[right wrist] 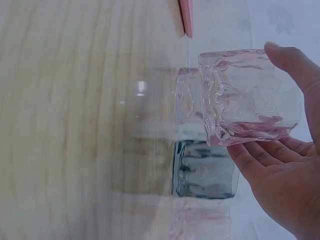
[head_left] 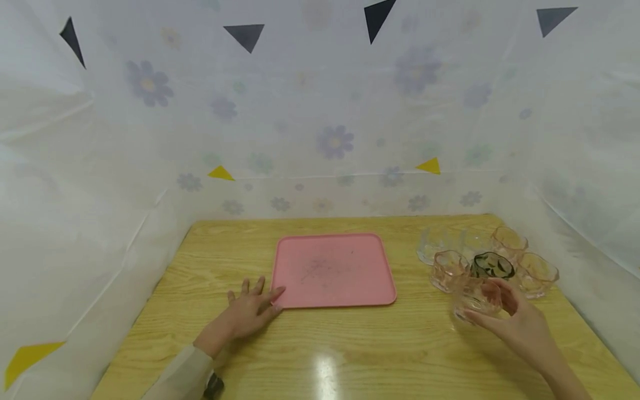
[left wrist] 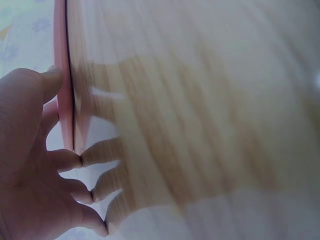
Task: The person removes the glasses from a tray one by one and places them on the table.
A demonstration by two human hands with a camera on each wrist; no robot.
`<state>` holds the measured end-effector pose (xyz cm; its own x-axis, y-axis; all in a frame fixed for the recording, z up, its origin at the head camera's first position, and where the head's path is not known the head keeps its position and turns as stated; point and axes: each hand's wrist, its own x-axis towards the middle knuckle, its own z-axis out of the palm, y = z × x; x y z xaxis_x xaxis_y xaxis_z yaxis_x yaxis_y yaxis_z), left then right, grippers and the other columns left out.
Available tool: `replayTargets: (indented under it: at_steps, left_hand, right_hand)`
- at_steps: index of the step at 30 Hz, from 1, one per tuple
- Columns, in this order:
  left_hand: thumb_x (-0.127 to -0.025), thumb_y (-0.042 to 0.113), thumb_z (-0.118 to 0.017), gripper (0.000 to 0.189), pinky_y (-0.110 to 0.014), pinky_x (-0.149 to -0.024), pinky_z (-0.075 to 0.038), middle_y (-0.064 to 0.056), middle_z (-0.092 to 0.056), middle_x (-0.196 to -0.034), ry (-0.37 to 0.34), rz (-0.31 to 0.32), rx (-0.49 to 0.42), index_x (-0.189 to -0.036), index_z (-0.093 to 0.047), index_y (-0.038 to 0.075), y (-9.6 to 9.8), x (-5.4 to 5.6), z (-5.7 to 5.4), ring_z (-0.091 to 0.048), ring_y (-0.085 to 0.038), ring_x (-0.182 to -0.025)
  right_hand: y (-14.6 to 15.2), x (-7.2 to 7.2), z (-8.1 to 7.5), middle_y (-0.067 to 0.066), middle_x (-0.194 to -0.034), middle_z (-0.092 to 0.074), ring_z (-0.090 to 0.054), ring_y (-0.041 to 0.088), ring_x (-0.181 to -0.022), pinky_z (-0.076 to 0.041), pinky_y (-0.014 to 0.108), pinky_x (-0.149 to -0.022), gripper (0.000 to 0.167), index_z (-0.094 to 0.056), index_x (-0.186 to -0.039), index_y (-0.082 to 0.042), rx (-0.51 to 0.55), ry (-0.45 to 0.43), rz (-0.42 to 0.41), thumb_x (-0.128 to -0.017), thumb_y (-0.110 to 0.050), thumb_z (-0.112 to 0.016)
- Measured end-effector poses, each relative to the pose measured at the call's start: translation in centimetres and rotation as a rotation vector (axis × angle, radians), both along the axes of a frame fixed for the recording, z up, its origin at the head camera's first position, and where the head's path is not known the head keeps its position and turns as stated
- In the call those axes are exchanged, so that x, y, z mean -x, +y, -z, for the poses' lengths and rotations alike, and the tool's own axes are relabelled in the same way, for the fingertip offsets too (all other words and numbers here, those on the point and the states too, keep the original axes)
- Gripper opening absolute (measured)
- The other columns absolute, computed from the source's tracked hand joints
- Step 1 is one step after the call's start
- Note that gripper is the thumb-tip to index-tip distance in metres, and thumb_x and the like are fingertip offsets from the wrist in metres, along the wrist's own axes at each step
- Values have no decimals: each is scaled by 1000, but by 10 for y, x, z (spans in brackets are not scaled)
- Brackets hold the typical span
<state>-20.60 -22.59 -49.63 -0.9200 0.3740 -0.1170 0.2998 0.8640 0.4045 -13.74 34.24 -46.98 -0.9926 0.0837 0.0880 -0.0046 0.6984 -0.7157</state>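
Note:
My right hand (head_left: 525,328) grips a clear, faintly pink glass cup (head_left: 475,303) with wavy walls, thumb on one side and fingers on the other. In the right wrist view, the glass cup (right wrist: 250,97) is held off the tabletop, in front of a dark grey-green glass (right wrist: 206,170). With fingers spread, my left hand (head_left: 247,316) rests at the near left corner of a pink rectangular tray (head_left: 335,272). Its thumb and index finger touch the tray's rim (left wrist: 61,30); the other fingers lie on the table beside it.
Around the dark glass (head_left: 492,265) stand pink-tinted cups (head_left: 449,272) and clear cups (head_left: 432,250), grouped closely at the right of the wooden table (head_left: 320,344). White flowered sheeting (head_left: 300,111) encloses the table's back and sides.

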Motion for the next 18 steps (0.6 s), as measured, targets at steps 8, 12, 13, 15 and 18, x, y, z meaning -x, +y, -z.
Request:
replayTargets:
  at_steps: [8, 12, 13, 15, 18]
  left_hand:
    - [-109, 54, -49, 55, -95, -106, -3, -32, -24, -169, 3, -3, -10, -159, -48, 31, 1, 0, -1, -9, -72, -149]
    - [-109, 55, -49, 55, -95, -107, -2, -32, -23, -170, 1, -7, -8, -159, -48, 32, 1, 1, -1, -7, -72, -150]
    - [-109, 55, -48, 56, -95, -107, -2, -31, -23, -170, 0, -8, -6, -160, -47, 33, 1, 1, -1, -7, -72, -150]
    - [-109, 56, -48, 56, -95, -107, -1, -31, -22, -170, -3, -10, -4, -160, -47, 33, 1, 1, -1, -7, -71, -150]
    - [-109, 55, -48, 56, -95, -107, -2, -31, -22, -170, -3, -12, -4, -159, -48, 32, 0, 0, -1, -7, -71, -150]
  right_hand:
    - [26, -7, 8, -6, -132, -56, -35, -31, -99, -41, 2, -71, 99, -27, -162, -2, 5, -53, 89, -91, -45, -83]
    - [38, -10, 11, -26, -123, -49, -32, -34, -96, -41, 3, -69, 97, -28, -161, -1, 14, -68, 105, -93, -44, -82]
    - [41, -11, 11, -29, -122, -47, -31, -34, -96, -41, 3, -68, 97, -27, -161, -1, 20, -73, 103, -93, -44, -81]
    - [45, -12, 12, -33, -119, -46, -31, -35, -95, -41, 2, -68, 97, -26, -161, 1, 30, -77, 107, -93, -43, -81]
    - [49, -13, 13, -38, -116, -44, -31, -35, -95, -40, 1, -68, 96, -27, -159, 3, 35, -72, 113, -94, -41, -81]
